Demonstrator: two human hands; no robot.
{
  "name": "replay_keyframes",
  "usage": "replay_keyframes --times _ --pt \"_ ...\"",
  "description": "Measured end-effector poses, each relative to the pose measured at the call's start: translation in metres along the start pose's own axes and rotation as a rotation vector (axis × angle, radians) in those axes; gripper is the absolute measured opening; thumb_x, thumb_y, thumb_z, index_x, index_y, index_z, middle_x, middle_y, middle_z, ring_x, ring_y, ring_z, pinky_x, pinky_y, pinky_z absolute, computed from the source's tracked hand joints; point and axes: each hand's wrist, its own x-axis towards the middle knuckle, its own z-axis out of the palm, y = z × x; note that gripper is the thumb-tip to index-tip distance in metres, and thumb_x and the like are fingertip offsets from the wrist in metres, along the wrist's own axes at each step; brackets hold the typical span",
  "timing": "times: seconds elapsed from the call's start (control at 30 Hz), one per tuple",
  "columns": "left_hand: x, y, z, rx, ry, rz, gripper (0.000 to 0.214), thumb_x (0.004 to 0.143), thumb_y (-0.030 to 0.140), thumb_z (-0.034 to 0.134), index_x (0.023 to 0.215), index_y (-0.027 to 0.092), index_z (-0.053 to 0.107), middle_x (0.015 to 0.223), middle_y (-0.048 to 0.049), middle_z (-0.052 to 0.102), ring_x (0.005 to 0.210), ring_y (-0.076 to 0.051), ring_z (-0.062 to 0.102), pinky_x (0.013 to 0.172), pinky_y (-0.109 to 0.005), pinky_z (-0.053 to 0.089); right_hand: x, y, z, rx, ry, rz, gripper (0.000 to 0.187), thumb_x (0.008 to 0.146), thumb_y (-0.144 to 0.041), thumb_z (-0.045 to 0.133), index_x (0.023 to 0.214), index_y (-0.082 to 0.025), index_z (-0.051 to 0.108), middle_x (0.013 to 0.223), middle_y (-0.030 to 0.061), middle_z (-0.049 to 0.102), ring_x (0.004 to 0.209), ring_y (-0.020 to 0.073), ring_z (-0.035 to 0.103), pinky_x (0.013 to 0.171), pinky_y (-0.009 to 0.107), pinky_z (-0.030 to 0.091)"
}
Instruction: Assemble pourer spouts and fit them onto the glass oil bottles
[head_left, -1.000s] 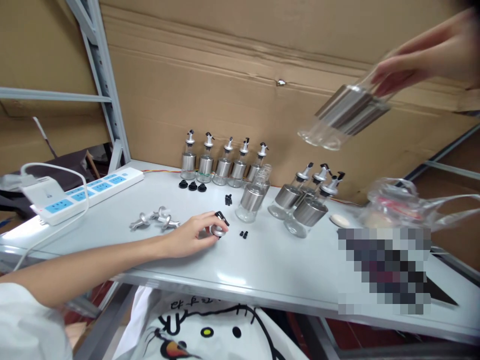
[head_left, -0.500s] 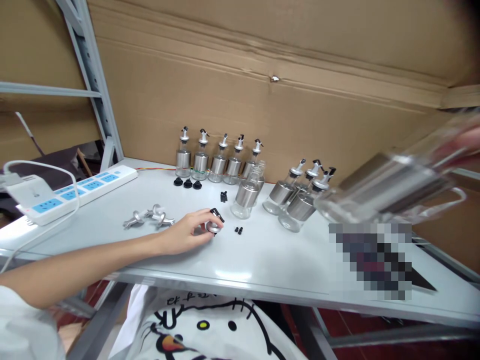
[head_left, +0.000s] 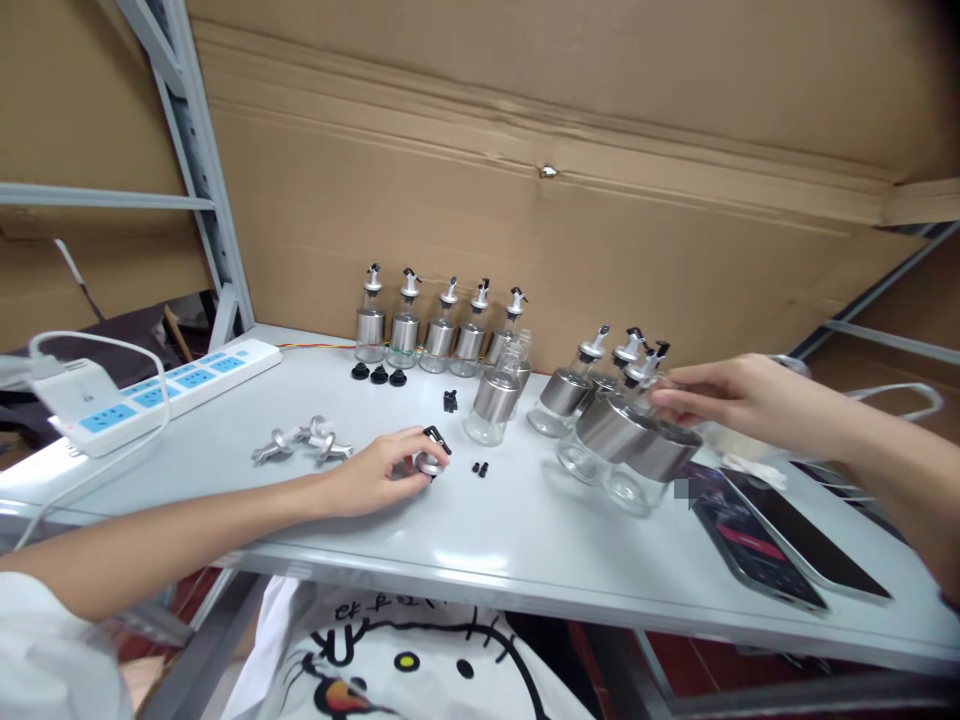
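My left hand (head_left: 379, 475) rests on the white table (head_left: 525, 530), fingers pinched round a silver pourer cap with a black spout (head_left: 431, 455). My right hand (head_left: 731, 395) grips the neck of a glass bottle with a steel band (head_left: 645, 465), its base on the table beside another bottle (head_left: 600, 430). Three capped bottles (head_left: 592, 380) stand just behind it. An uncapped bottle (head_left: 491, 405) stands in the middle.
Several capped bottles (head_left: 439, 325) line the cardboard wall. Black stoppers (head_left: 379, 375), small black bits (head_left: 478, 467) and spare silver pourers (head_left: 300, 440) lie on the table. A power strip (head_left: 157, 385) lies at left, two phones (head_left: 780, 535) at right.
My right hand has brought the bottle down from high at the right and set it on the table beside the others. My left hand has stayed on the cap.
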Motion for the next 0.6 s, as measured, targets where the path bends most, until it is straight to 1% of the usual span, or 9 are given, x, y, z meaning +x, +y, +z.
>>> replay_keyframes --times 0.07,0.13,0.27,0.43,0.6 --pt "0.0 0.0 0.0 0.002 0.003 -0.001 0.022 0.083 0.015 0.048 0.102 0.018 0.058 0.096 -0.0033 0.055 0.082 -0.013 0.055 0.076 -0.026 0.046 0.007 0.003 0.001 0.048 0.013 -0.041 0.045 0.079 -0.068 0.043 0.072 -0.028 0.063 0.074 0.0045 0.072 0.071 0.0238 0.068 0.069 0.036 0.052" --pt "0.0 -0.001 0.0 0.005 0.005 -0.005 0.022 0.083 0.015 0.048 0.102 0.018 0.058 0.097 -0.0033 0.055 0.081 -0.013 0.055 0.075 -0.026 0.046 0.014 0.005 0.002 0.058 0.031 -0.034 0.048 0.077 -0.069 0.044 0.072 -0.025 0.063 0.073 0.0049 0.071 0.07 0.0241 0.068 0.069 0.036 0.051" --pt "0.001 -0.001 0.0 0.002 0.001 -0.006 0.021 0.083 0.017 0.049 0.101 0.018 0.058 0.096 -0.0034 0.055 0.08 -0.013 0.054 0.074 -0.025 0.046 0.026 0.01 0.005 0.062 0.028 -0.029 0.049 0.076 -0.066 0.046 0.078 -0.02 0.064 0.077 0.0064 0.072 0.072 0.0243 0.069 0.071 0.035 0.051" --pt "0.001 -0.001 0.0 -0.002 -0.003 -0.011 0.022 0.083 0.016 0.048 0.102 0.018 0.059 0.096 -0.0036 0.055 0.081 -0.013 0.054 0.075 -0.026 0.046 0.044 0.015 0.011 0.041 0.079 -0.051 0.045 0.082 -0.058 0.044 0.08 -0.018 0.064 0.074 0.0063 0.072 0.071 0.0225 0.069 0.072 0.032 0.049" --pt "0.001 -0.001 0.001 -0.015 -0.009 -0.013 0.022 0.082 0.015 0.049 0.102 0.018 0.059 0.097 -0.0038 0.055 0.081 -0.013 0.055 0.076 -0.027 0.046 0.064 0.012 0.014 0.076 0.092 -0.016 0.038 0.084 -0.051 0.048 0.083 -0.017 0.064 0.083 0.0074 0.072 0.073 0.0209 0.068 0.073 0.03 0.047"
